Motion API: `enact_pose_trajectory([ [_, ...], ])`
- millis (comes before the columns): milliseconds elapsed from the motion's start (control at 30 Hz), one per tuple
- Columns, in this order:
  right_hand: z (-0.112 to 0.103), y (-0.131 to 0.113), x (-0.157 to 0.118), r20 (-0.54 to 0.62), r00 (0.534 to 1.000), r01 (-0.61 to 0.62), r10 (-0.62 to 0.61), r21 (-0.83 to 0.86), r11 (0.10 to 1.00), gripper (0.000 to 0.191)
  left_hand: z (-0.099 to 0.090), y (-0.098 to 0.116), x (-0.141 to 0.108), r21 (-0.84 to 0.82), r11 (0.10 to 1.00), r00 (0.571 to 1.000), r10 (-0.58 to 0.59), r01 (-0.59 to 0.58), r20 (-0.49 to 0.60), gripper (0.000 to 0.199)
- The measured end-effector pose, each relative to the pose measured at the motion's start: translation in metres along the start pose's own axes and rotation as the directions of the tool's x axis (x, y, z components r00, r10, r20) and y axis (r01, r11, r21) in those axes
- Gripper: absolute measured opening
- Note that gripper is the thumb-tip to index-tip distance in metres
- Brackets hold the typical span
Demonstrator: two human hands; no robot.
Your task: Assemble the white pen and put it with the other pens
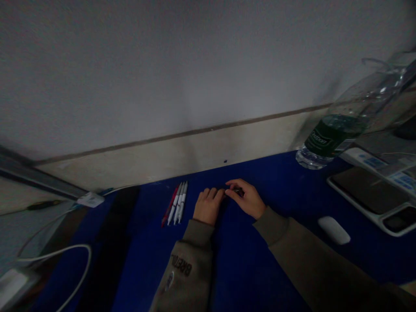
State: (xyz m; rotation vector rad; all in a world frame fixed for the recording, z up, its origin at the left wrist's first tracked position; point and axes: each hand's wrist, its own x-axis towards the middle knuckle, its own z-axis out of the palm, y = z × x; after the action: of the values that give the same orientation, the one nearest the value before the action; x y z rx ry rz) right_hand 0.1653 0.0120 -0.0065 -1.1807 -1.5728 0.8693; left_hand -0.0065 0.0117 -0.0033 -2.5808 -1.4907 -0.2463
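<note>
Near the middle of the blue table surface (pixel 260 247), my left hand (pixel 208 205) rests palm down with its fingers curled and close together; what they hold, if anything, is hidden. Just to its right, my right hand (pixel 247 197) is closed in a pinch around a small dark object (pixel 239 192), too dim to name. The fingertips of both hands meet or nearly meet. Left of my left hand lie several white pens (pixel 180 203) side by side, with a red pen (pixel 170 205) at their left edge.
At the right stand a large clear bottle (pixel 328 138) with a green label, a scale-like device (pixel 370 190) and a white mouse-shaped object (pixel 334 229). A white cable (pixel 88 260) loops at the left. A pale wall (pixel 195 86) rises behind the table.
</note>
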Motion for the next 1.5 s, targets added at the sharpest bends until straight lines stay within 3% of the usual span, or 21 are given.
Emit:
enact_pose_trajectory([
  [133,-0.0001,0.0028,-0.0005,0.052,0.996,-0.08,0.079,0.024,0.997,0.028,0.0002,0.0043,0.0006,-0.001,0.999,0.999,0.041,-0.041,0.007,0.026],
  [267,-0.0002,0.0012,-0.0003,0.066,0.997,0.032,-0.035,0.043,0.999,0.031,0.001,0.0043,0.0009,-0.018,1.0,0.999,-0.023,0.024,0.034,0.026],
  [367,0.0007,-0.0026,-0.0016,0.062,0.993,0.1,-0.098,-0.034,0.994,0.028,0.0006,0.0034,0.0013,-0.03,0.999,0.999,-0.013,0.014,0.031,0.024],
  [567,0.0007,-0.001,-0.0028,0.038,0.998,-0.043,0.045,-0.072,0.997,0.028,0.0028,0.0073,0.0022,-0.063,0.996,0.997,0.067,-0.064,0.041,0.025],
  [700,0.0006,-0.0006,-0.0011,0.069,0.997,0.047,-0.047,-0.005,0.999,0.031,0.0046,0.0074,0.0016,-0.046,0.999,0.999,0.001,0.002,0.049,0.027],
  [833,0.0012,-0.0038,-0.0015,0.093,0.981,0.177,-0.17,-0.062,0.982,0.026,0.0012,0.006,0.0007,-0.035,0.999,0.998,-0.04,0.042,0.052,0.027],
  [1033,0.0003,0.002,-0.0021,0.088,0.995,-0.044,0.051,-0.086,0.995,0.026,-0.0045,0.0061,0.0004,-0.072,0.997,0.995,-0.033,0.041,0.097,0.03],
  [1333,-0.001,0.0004,0.0002,0.091,0.992,0.092,-0.092,0.002,0.996,0.022,-0.0003,0.0048,-0.0012,-0.096,0.987,0.99,-0.122,0.128,0.071,0.03],
  [1500,-0.0002,-0.0011,-0.0009,0.084,0.996,-0.013,0.015,-0.023,1.0,0.023,0.0008,0.0052,0.0004,-0.112,0.993,0.999,-0.022,0.026,0.037,0.027],
])
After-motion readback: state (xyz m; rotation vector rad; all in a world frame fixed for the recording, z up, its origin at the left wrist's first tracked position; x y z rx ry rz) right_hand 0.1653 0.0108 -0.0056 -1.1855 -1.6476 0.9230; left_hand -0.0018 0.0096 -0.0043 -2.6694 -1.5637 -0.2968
